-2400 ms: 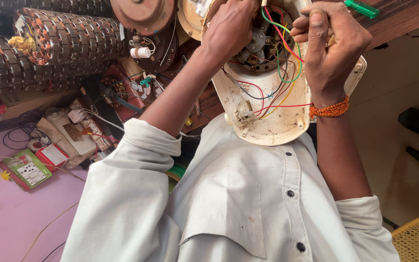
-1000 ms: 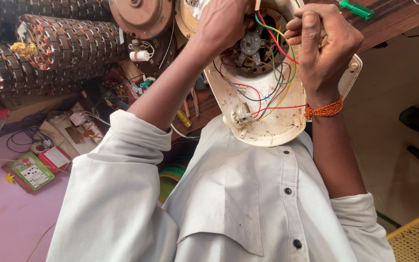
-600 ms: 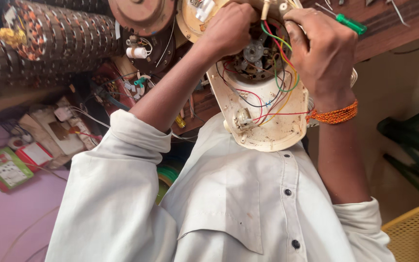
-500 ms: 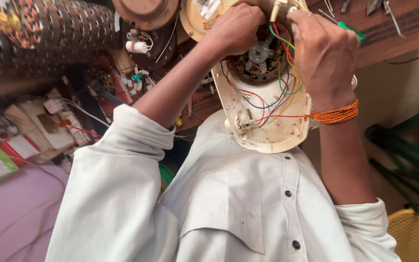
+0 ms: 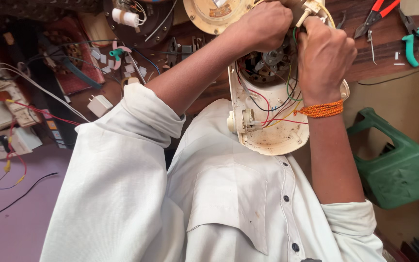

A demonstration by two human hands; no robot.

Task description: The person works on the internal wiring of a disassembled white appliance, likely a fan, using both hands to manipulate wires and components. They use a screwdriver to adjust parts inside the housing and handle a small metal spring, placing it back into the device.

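A cream plastic appliance housing [image 5: 272, 138] leans open against my chest, with a dark motor [image 5: 267, 65] and red, green, yellow and black wires [image 5: 287, 97] inside. My left hand [image 5: 260, 24] is closed in a fist at the housing's top rim, its fingers hidden. My right hand [image 5: 326, 56], with an orange thread band at the wrist, is closed right beside it over the wires. A small cream handle-like part [image 5: 309, 8] sticks up out of this hand's grip. What the part joins to is hidden.
A wooden bench [image 5: 379, 63] runs behind the housing with red-handled pliers [image 5: 377, 14] and a green-handled tool [image 5: 410, 46]. A round cream disc [image 5: 217, 12] and a dark round unit [image 5: 132, 22] lie further left, among cables and a white plug adapter [image 5: 99, 104]. A green plastic can [image 5: 398, 167] stands at the right.
My view has swung right and closer, bringing the pliers and the green can into sight. Both hands have stayed closed at the top of the housing.
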